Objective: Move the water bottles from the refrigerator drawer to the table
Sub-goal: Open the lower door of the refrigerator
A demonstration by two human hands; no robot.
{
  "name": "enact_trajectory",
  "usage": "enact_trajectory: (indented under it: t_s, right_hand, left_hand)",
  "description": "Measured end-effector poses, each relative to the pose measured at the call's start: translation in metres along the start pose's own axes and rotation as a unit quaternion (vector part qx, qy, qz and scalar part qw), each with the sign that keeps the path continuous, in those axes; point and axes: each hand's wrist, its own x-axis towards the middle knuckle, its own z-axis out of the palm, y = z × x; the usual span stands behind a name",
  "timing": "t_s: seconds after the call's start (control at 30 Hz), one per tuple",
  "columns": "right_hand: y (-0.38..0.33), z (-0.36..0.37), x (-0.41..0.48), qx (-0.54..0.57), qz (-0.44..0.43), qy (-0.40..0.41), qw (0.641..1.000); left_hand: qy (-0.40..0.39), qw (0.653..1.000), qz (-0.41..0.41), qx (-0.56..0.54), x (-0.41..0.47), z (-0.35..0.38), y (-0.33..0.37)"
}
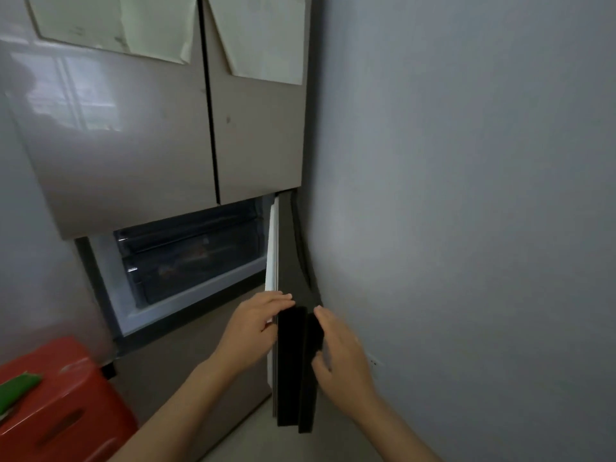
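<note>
At lower centre the left hand (253,328) and right hand (340,355) both curl their fingers round the dark edge of the refrigerator's lower door (293,361), probably to swing it wide and clear the drawers (190,258) at centre left. No water bottles can be made out through the dark drawer fronts, and the papers (113,25) at the top show no legible writing.

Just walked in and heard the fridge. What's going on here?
A person has the refrigerator's lower door swung open, seen edge-on, with the left hand and right hand both gripping its edge. Inside, the dark drawers sit pushed in, contents too dim to tell. Neither hand holds anything else.
</note>
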Motion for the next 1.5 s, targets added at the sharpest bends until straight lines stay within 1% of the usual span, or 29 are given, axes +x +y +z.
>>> enact_trajectory:
  t_s: [0.07,0.17,0.27,0.4,0.5,0.6,0.63,0.7,0.77,0.83,0.87,0.93,0.97,1.0,1.07,1.1,1.13,1.2,1.23,1.3,1.4,1.5]
  right_hand:
    - [0.016,-0.018,-0.004,-0.018,0.028,-0.001,0.999]
    - [0.041,-0.041,-0.006,-0.120,0.050,0.026,0.991]
    - [0.078,-0.070,-0.004,-0.183,0.065,0.036,0.980]
    - [0.126,-0.106,0.001,-0.198,0.116,0.041,0.972]
    - [0.154,-0.126,0.013,-0.187,0.168,0.009,0.968]
    - [0.186,-0.145,0.024,-0.212,0.182,-0.001,0.960]
    - [0.196,-0.152,0.028,-0.212,0.189,-0.004,0.959]
    - [0.215,-0.162,0.036,-0.201,0.208,-0.011,0.957]
    - [0.230,-0.171,0.046,-0.180,0.223,0.008,0.958]
    - [0.246,-0.178,0.057,-0.145,0.238,0.038,0.960]
    - [0.255,-0.182,0.065,-0.126,0.250,0.058,0.958]
    - [0.267,-0.190,0.083,-0.115,0.273,0.088,0.951]
    - [0.275,-0.192,0.093,-0.145,0.280,0.091,0.945]
    - [0.279,-0.193,0.100,-0.202,0.282,0.082,0.934]
    - [0.281,-0.183,0.113,-0.313,0.262,0.067,0.911]
    - [0.281,-0.174,0.118,-0.357,0.228,0.066,0.904]
    - [0.281,-0.164,0.120,-0.387,0.200,0.053,0.899]
    - [0.289,-0.146,0.126,-0.425,0.181,0.030,0.887]
    - [0.294,-0.143,0.129,-0.433,0.181,0.031,0.883]
    - [0.306,-0.148,0.140,-0.416,0.177,0.050,0.891]
    - [0.325,-0.156,0.150,-0.418,0.144,0.081,0.893]
    - [0.342,-0.155,0.156,-0.408,0.112,0.123,0.898]
  left_hand:
    - [-0.002,1.000,0.006,-0.008,0.010,0.024,0.019]
    - [-0.017,1.000,0.005,-0.020,0.028,0.056,0.047]
    - [-0.049,0.998,0.027,-0.033,0.054,0.086,0.068]
    - [-0.088,0.994,0.050,-0.034,0.090,0.129,0.092]
    - [-0.114,0.991,0.069,-0.033,0.117,0.156,0.102]
    - [-0.161,0.982,0.090,-0.049,0.145,0.174,0.109]
    - [-0.165,0.980,0.108,-0.028,0.155,0.179,0.107]
    - [-0.141,0.980,0.131,0.052,0.174,0.186,0.093]
    - [-0.125,0.978,0.108,0.128,0.202,0.195,0.071]
    - [-0.148,0.968,0.082,0.186,0.227,0.204,0.050]
    - [-0.157,0.963,0.084,0.201,0.238,0.209,0.044]
    - [-0.152,0.964,0.104,0.193,0.255,0.220,0.037]
    - [-0.146,0.967,0.112,0.177,0.263,0.226,0.036]
    - [-0.141,0.970,0.116,0.163,0.268,0.231,0.038]
    - [-0.132,0.973,0.117,0.149,0.281,0.244,0.041]
    - [-0.129,0.974,0.113,0.147,0.288,0.250,0.045]
    - [-0.131,0.974,0.110,0.149,0.294,0.255,0.048]
    - [-0.142,0.973,0.101,0.153,0.308,0.264,0.053]
    - [-0.148,0.973,0.097,0.151,0.314,0.267,0.055]
    - [-0.156,0.973,0.090,0.141,0.324,0.272,0.056]
    - [-0.174,0.977,0.074,0.104,0.336,0.277,0.057]
    - [-0.171,0.982,0.056,0.064,0.345,0.282,0.057]
